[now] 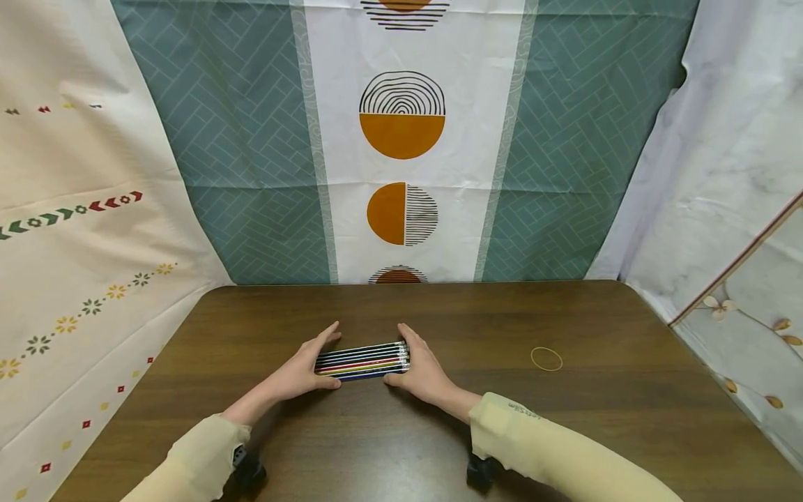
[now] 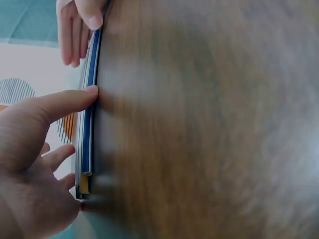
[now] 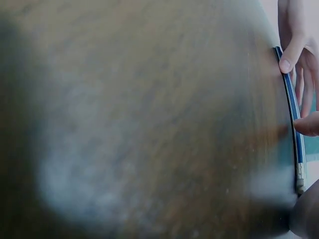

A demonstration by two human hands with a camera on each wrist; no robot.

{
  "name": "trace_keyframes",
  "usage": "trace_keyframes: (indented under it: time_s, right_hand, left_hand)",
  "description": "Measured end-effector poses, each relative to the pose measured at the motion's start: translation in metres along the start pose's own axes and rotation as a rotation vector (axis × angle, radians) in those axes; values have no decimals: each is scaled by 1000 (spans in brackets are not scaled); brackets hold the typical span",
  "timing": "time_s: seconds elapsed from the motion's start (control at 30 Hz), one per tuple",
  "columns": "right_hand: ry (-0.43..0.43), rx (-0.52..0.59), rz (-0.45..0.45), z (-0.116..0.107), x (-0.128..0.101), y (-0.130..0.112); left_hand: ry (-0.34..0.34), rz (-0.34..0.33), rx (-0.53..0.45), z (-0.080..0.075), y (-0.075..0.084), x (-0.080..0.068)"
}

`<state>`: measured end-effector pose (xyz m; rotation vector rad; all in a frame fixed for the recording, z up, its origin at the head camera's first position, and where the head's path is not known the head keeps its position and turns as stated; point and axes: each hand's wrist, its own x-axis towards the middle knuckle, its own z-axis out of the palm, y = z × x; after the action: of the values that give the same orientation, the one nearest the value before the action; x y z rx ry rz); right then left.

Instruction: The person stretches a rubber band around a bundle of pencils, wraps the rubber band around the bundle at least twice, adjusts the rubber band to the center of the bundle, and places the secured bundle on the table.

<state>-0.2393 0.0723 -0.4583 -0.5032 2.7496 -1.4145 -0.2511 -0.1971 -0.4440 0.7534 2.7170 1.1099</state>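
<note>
wooden table (image 1: pixel 564 418), flat row of multicoloured pencils (image 1: pixel 362 360)

Head looks down; wrist views skim close — sharing pencils (image 1: pixel 362 360).

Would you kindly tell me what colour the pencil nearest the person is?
Dark blue; the pencil shows best in the left wrist view.

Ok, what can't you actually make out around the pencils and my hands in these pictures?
- Pencils: exact count, too small in the head view; the wrist views show them edge-on.
- Pencil ends: covered by the left hand and right hand.
- Table: grain blurred in both wrist views.
- Rubber band: missing from the wrist views.
- Black objects under the sleeves: cut off by the bottom edge.
</note>
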Motion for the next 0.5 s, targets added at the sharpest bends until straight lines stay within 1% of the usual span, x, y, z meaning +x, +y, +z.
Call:
trace_keyframes:
  time_s: [0.3,0.5]
  right_hand:
    - [-4,12,-12,5,3,-2]
    - [14,1,-39,8,5,-3]
  left_hand:
    - [54,11,-30,8,3,-1]
    - [62,-1,-63,11,5,0]
